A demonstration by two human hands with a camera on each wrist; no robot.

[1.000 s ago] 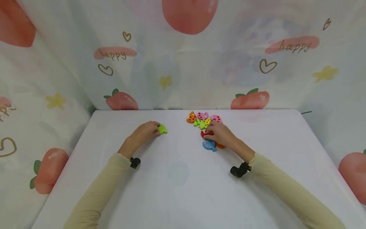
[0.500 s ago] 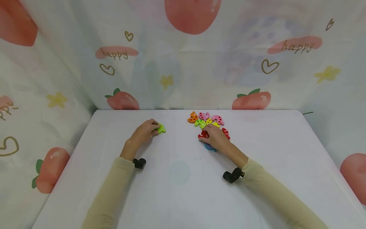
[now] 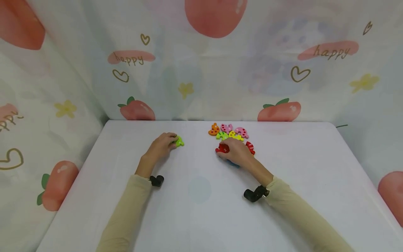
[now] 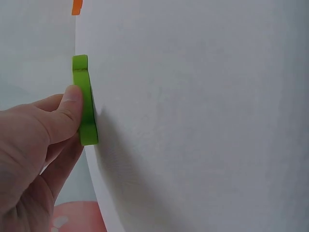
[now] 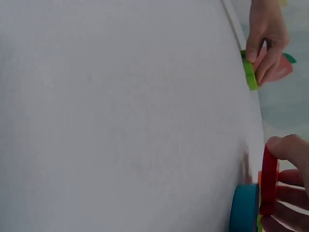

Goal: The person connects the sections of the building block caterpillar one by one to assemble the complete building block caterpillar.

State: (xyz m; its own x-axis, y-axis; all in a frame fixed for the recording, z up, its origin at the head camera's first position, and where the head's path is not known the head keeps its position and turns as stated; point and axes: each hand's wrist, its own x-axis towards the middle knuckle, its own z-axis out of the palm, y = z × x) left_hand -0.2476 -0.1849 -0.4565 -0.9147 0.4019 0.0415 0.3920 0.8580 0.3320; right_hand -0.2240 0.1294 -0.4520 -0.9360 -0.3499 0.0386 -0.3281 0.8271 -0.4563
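My left hand (image 3: 160,146) pinches a flat green animal-shaped piece (image 3: 179,141) at the back left of the white table. In the left wrist view, the thumb presses the edge of this green piece (image 4: 85,104). Farther right, my right hand (image 3: 239,152) grips a red piece (image 3: 222,148) marked with a 2, between thumb and fingers. The right wrist view shows this red piece (image 5: 268,181) on edge, beside a thick blue piece (image 5: 245,208). From the head view, the right hand covers most of the blue piece.
Behind the right hand lie an orange piece (image 3: 214,130), two pink pieces (image 3: 241,132), a spotted green piece (image 3: 222,135) and a yellow piece (image 3: 237,135). A red striped piece (image 3: 250,147) sits to its right. A printed curtain (image 3: 220,77) hangs along the back edge.
My right hand has moved slightly left and toward me with the red piece, now covering more of the blue piece and exposing the red striped one. The left hand keeps its hold, almost still.
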